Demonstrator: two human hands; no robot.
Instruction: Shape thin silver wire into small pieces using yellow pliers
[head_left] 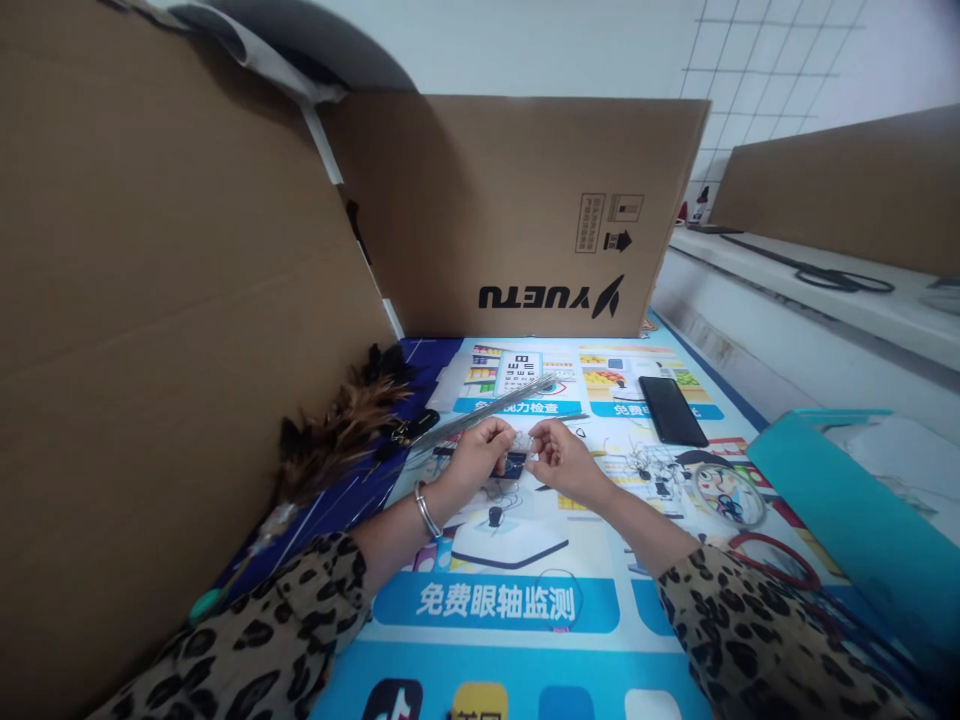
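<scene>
Fine wire (523, 440) — pinched between left hand (481, 450) and right hand (566, 464), apparently unfinished. Straight wire bundle (489, 409) — beyond, seemingly unused.

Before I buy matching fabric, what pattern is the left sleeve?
The left sleeve is leopard print, shown in head view.

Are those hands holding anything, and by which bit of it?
The left hand and right hand seem to hold a wiry thing; which part is too small to tell.
</scene>
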